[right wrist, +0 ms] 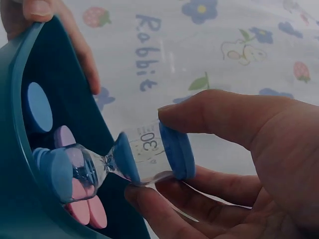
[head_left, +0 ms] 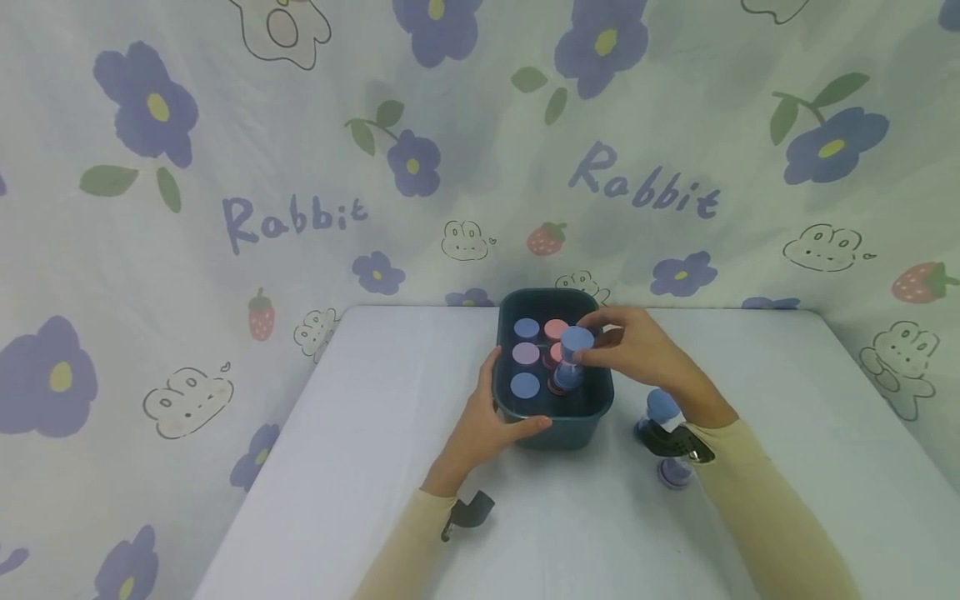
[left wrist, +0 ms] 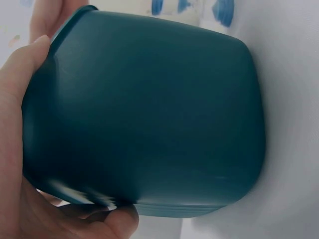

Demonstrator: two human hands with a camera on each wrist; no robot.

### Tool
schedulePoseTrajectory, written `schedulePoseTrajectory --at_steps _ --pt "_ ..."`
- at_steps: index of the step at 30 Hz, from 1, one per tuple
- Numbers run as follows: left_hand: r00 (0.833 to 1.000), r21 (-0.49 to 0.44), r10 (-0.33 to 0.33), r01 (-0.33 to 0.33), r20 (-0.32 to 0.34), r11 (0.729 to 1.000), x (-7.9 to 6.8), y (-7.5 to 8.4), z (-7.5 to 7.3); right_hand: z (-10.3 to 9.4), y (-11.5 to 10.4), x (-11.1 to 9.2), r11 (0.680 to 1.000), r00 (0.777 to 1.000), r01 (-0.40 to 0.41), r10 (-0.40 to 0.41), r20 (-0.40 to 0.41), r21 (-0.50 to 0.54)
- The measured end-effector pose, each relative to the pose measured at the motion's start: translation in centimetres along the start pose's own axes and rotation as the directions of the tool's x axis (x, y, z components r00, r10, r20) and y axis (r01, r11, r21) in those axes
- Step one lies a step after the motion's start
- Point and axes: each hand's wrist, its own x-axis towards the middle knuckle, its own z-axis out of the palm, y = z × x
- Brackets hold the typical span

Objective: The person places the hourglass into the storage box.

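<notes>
A dark teal bin (head_left: 558, 432) stands on the table, its rim gripped at the front left corner by my left hand (head_left: 483, 421); in the left wrist view the thumb and fingers lie along the bin's wall (left wrist: 149, 109). My right hand (head_left: 641, 350) pinches a blue-capped sand timer (right wrist: 149, 144), printed with "30", by its upper end. The timer's lower end is inside the bin. Other sand timers stand in it, showing blue caps (head_left: 525, 386), a purple cap (head_left: 526, 354) and pink caps (head_left: 557, 329).
Right of the bin, a blue sand timer (head_left: 662, 406) and a purple sand timer (head_left: 677, 472) sit on the white table (head_left: 405, 383), partly hidden by the right wrist's black camera mount (head_left: 671, 442). A flower-and-rabbit printed cloth (head_left: 465, 175) hangs behind.
</notes>
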Motion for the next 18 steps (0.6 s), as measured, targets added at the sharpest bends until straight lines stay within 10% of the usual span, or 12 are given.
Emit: schedulePoseTrajectory --at_steps 18 --pt "1.0 0.001 -0.012 0.012 0.001 1.0 -0.1 0.1 0.0 1.3 0.2 1.9 0.977 0.995 0.0 0.022 0.098 -0.212"
